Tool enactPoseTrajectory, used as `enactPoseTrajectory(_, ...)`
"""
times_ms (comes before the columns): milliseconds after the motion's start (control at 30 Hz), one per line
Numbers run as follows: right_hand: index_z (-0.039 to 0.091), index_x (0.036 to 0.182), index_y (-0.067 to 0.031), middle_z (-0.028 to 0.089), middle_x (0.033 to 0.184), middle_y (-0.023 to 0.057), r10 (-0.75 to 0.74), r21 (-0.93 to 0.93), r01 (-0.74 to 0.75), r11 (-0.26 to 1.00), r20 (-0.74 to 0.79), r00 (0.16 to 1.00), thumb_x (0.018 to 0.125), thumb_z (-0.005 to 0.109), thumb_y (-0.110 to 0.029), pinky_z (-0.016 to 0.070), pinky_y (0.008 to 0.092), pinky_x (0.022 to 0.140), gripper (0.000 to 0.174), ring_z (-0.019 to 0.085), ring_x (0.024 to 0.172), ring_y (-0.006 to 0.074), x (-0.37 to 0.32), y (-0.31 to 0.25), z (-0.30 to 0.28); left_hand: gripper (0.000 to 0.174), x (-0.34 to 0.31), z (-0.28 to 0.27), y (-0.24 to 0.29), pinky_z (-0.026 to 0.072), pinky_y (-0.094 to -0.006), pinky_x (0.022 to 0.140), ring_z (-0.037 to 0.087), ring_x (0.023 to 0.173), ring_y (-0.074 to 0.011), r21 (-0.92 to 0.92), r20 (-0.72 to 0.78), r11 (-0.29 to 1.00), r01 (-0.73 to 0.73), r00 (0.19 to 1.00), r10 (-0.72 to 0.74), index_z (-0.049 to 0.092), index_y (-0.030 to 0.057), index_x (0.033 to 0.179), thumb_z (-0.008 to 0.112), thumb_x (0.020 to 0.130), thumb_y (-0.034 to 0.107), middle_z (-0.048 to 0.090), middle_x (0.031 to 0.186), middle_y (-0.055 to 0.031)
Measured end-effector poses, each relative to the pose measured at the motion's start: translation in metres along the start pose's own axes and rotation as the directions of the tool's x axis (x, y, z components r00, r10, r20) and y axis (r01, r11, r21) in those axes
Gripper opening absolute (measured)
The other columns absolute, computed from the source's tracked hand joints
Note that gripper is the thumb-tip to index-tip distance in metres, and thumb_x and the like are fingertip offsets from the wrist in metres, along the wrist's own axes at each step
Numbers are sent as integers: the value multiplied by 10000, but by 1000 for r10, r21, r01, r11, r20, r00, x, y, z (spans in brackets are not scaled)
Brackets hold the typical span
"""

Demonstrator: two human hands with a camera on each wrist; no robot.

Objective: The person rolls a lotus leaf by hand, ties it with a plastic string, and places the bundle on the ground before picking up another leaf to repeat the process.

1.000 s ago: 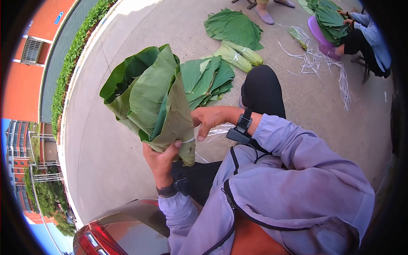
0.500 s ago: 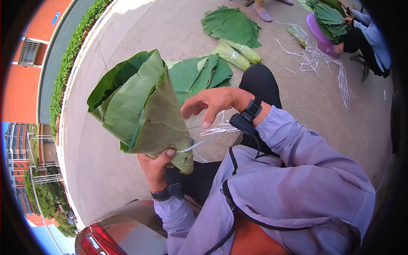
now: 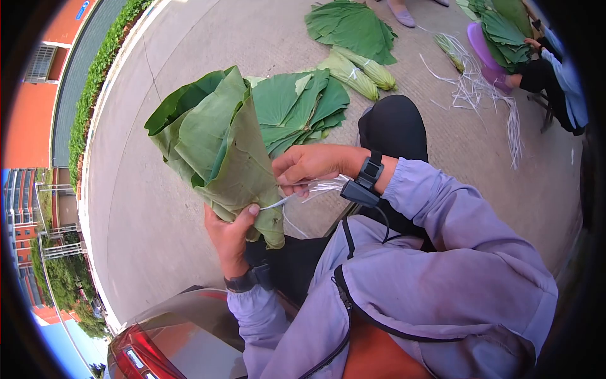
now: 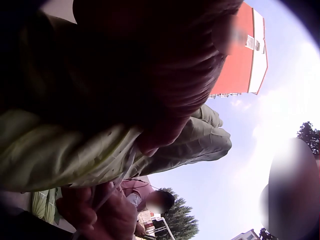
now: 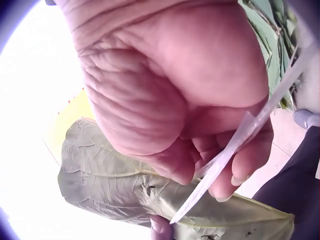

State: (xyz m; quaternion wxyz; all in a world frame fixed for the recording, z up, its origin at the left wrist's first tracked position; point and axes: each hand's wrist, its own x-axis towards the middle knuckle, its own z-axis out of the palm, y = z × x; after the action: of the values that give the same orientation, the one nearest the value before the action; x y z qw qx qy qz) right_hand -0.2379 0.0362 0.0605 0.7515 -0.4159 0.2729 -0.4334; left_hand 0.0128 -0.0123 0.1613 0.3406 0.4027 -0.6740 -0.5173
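A large roll of green leaves [image 3: 218,148], flaring at its top and narrow at its lower end, tilts up and left in the head view. My left hand [image 3: 228,235] grips it near the narrow end, the thumb pressing on a white plastic string [image 3: 274,205] there. On the roll's right side my right hand [image 3: 314,164] pinches that string with curled fingers. In the right wrist view the string [image 5: 220,162] runs taut across the fingers to the left thumb [image 5: 159,227]. Dark shadow covers most of the left hand in the left wrist view.
A pile of flat leaves [image 3: 297,110] lies on the pavement beyond my right hand, with another pile [image 3: 350,28] farther off. Tied leaf bundles [image 3: 360,71] lie between them. White strings [image 3: 470,88] are scattered near a seated person. A car [image 3: 183,335] stands lower left.
The right hand was at the string by the roll, lifted off it with relaxed fingers, and has come down to pinch the string. The left hand keeps its grip; the roll has shifted slightly.
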Motion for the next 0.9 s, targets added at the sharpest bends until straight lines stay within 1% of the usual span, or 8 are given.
enactPoseTrajectory(67,665,1114,-20,704,911,52,16,-131,-15,991,5,1000,1007,691,-263,498,238,622,267,614,701,72,-2,-3,-3,684,6,9,-5,541,-369,990,681,1104,-234,21,-32,999,-28,999,29,565,-26,1368,866,756,25,684,1255,-134)
enactPoseTrajectory(167,678,1099,-8,720,943,66,10,-151,-14,988,-24,1000,982,721,-324,491,267,631,340,609,703,104,-1,2,-5,673,11,18,-13,537,-365,991,672,1110,-226,51,-63,998,-23,998,26,564,-17,1372,866,772,31,677,1251,-126)
enactPoseTrajectory(300,706,1078,23,734,941,115,-310,-491,198,848,-156,938,942,756,-341,520,364,689,392,633,709,212,8,11,1,677,17,29,-29,529,-355,995,667,1106,-218,159,-140,987,2,990,20,560,-18,1381,871,785,58,673,1244,-124)
enactPoseTrajectory(467,714,1028,41,721,916,255,-431,-817,71,572,-226,873,956,723,-294,544,476,782,343,691,797,413,13,17,-3,754,24,45,-50,516,-358,1027,663,1171,-233,293,-207,956,-27,974,91,528,-17,1457,878,800,98,665,1319,-161)
enactPoseTrajectory(567,706,988,43,702,914,293,-295,-843,-83,531,-276,915,969,703,-259,540,505,793,303,671,861,482,12,5,1,780,26,51,-64,514,-365,1038,667,1187,-247,287,-215,958,-9,974,74,508,-12,1478,882,806,115,664,1334,-176)
enactPoseTrajectory(667,700,961,30,703,816,223,-432,-793,86,604,-235,871,992,681,-269,543,489,739,300,696,741,396,20,25,-18,792,27,57,-73,508,-366,1045,660,1192,-253,271,-241,962,-14,967,82,499,-12,1482,888,803,112,656,1333,-175)
enactPoseTrajectory(767,702,1010,16,663,734,106,-121,-519,-83,851,-349,929,1033,621,-249,508,393,660,278,645,680,237,20,24,-25,760,27,59,-83,505,-361,1040,648,1175,-235,170,-294,985,-5,954,55,513,-17,1450,895,804,100,651,1318,-151)
enactPoseTrajectory(900,695,926,-27,606,719,27,83,-359,-253,898,-428,900,1022,629,-203,423,325,532,211,532,572,121,16,-2,-16,693,27,67,-100,500,-349,1027,632,1135,-210,46,-366,998,-38,929,52,540,-22,1387,907,809,86,654,1278,-114)
